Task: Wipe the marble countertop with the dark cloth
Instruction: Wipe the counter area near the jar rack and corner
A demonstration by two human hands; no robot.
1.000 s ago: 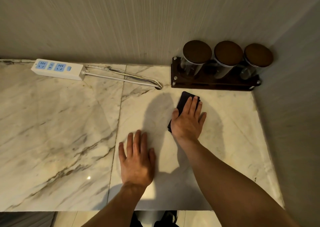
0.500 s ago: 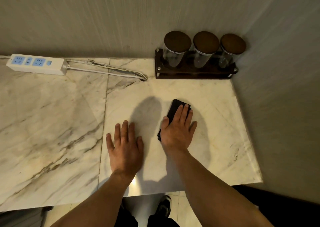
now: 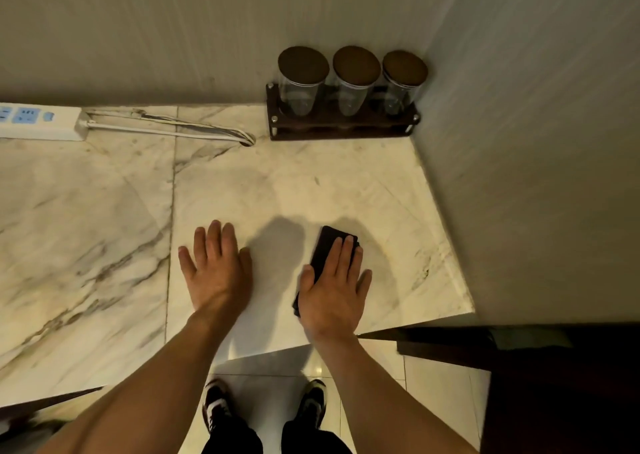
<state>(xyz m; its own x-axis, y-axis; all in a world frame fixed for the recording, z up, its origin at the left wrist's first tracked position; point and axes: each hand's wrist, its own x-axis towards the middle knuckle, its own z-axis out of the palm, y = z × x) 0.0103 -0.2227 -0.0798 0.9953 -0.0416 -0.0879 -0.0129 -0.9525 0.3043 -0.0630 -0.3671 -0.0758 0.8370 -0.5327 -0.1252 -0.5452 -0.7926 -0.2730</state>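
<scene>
A folded dark cloth [image 3: 329,245] lies on the white, grey-veined marble countertop [image 3: 86,231], close to its front edge. My right hand [image 3: 334,294] presses flat on the cloth with the fingers stretched out; only the cloth's far end and a bit of its left side show past the hand. My left hand [image 3: 216,268] rests palm down on the bare marble to the left of the cloth, fingers spread, holding nothing.
A dark wooden rack [image 3: 341,126] with three lidded glass jars [image 3: 355,79] stands in the back right corner. A white power strip [image 3: 38,121] and its cable [image 3: 173,129] lie along the back wall. A wall [image 3: 536,176] bounds the counter's right side. My shoes [image 3: 313,405] show below the edge.
My right hand has dragged the cloth back from near the jar rack toward the counter's front edge. The left hand kept its place on the marble while the view tilted down.
</scene>
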